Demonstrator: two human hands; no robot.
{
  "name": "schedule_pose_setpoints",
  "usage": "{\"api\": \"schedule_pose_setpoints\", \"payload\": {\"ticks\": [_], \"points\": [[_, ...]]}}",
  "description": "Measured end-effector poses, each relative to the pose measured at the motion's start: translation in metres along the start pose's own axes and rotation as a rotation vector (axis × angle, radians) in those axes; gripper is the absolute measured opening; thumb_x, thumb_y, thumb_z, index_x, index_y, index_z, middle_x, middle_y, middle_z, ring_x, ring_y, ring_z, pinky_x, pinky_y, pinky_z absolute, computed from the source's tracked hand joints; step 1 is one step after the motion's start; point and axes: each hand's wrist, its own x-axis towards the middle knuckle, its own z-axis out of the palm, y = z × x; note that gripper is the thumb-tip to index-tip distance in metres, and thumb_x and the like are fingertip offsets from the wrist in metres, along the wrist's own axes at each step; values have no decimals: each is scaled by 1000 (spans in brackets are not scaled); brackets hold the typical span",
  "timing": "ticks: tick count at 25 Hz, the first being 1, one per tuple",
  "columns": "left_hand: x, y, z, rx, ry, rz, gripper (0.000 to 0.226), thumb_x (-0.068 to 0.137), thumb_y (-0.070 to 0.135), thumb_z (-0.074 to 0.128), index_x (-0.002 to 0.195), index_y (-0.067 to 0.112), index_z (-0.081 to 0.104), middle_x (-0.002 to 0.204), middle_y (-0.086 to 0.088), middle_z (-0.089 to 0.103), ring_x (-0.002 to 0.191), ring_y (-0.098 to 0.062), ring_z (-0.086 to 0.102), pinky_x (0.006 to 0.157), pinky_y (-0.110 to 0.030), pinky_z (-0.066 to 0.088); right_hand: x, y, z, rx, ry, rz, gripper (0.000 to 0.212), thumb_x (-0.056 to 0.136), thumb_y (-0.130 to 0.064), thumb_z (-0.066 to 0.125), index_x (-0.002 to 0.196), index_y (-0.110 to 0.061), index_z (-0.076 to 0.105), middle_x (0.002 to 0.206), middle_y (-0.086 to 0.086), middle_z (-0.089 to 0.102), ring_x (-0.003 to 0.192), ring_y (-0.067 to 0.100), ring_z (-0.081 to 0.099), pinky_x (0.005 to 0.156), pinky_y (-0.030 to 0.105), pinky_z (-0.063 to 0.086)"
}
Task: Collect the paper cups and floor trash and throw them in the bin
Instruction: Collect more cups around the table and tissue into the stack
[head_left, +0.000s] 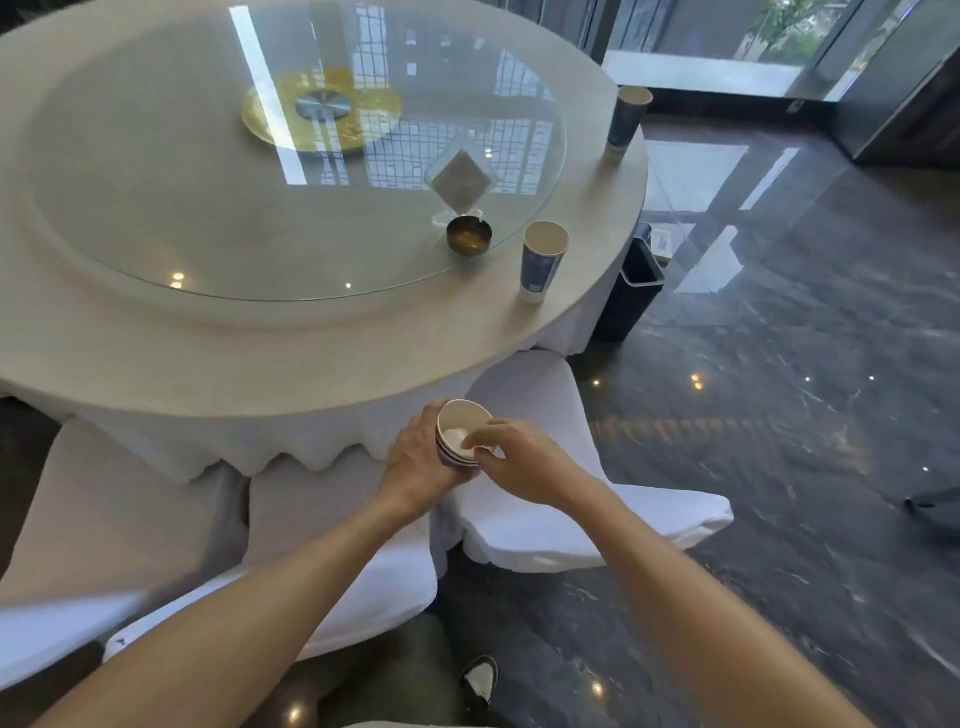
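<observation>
Paper cups nested into a short stack (462, 434) sit just below the middle of the frame, held in the air in front of the draped table edge and above a white-covered chair (587, 525). The left hand (415, 462) wraps the stack from its left side, fingers curled round the blue-printed wall. The right hand (511, 457) comes in from the right, its fingertips (475, 440) bent over the rim and pinching a crumpled white wad (453, 435) that lies inside the top cup. Whether the wad is tissue or paper I cannot tell.

Two more cups stand upright on the round table (260, 353). One cup (542, 262) is right of centre, on the pale outer ring just beside the edge of the glass turntable (208, 228). The far cup (627, 122) stands in the upper right, close to the table's edge. Both are blue with pale interiors.

On the glass, near the nearer cup, rests a small brass-coloured bowl (469, 236), and just behind it a clear stand holding a diamond-shaped card (461, 174). A gold disc (322, 111) marks the turntable's centre in the upper left.

A dark bin (631, 291) stands on the glossy dark floor (805, 415) at the right, partly tucked behind the tablecloth, its top open. At the bottom of the frame a black-and-white shoe (480, 678) shows between the two forearms.
</observation>
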Motion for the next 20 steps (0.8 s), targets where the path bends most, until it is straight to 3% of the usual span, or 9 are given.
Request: {"api": "schedule_pose_setpoints", "payload": {"ticks": [6,9,11,14,18,20], "points": [[47,7,27,-48,-20,-62,92,62,30,93,141,27,47,128,0,58,121,-24,56,99,-47,51,34,55,-22,305,183,183,23,97,-25,59,112,-26,76,110,-8,76,98,11,69,90,41,59],[87,-2,48,-75,-49,-95,94,56,39,87,139,24,46,130,-3,59,122,-28,58,101,-49,51,53,98,-28,283,208,354,36,98,-25,60,133,-23,66,134,-1,66,119,16,63,103,39,53],[113,-8,63,-92,-81,-119,95,52,45,80,138,26,44,129,-3,59,119,-28,59,100,-50,52,64,132,-31,215,168,457,54,97,-26,62,149,-23,51,153,2,48,138,22,48,112,41,44],[132,-9,80,-117,-110,-140,94,56,38,84,139,26,41,129,-2,60,118,-26,60,100,-49,52,71,175,-29,112,45,559,72,95,-30,65,160,-29,32,168,6,23,152,31,25,118,52,36],[154,-23,101,-130,-146,-190,98,56,46,86,141,31,39,129,4,62,118,-22,62,99,-48,53,96,229,-8,-95,-100,643,85,94,-43,65,162,-40,14,173,7,4,157,41,5,121,67,12],[165,-34,116,-111,-139,-196,96,56,51,85,139,34,40,128,8,63,119,-20,62,99,-48,53,116,259,12,-141,-157,645,86,94,-44,66,161,-41,13,173,6,0,157,42,-1,121,69,8]]}}
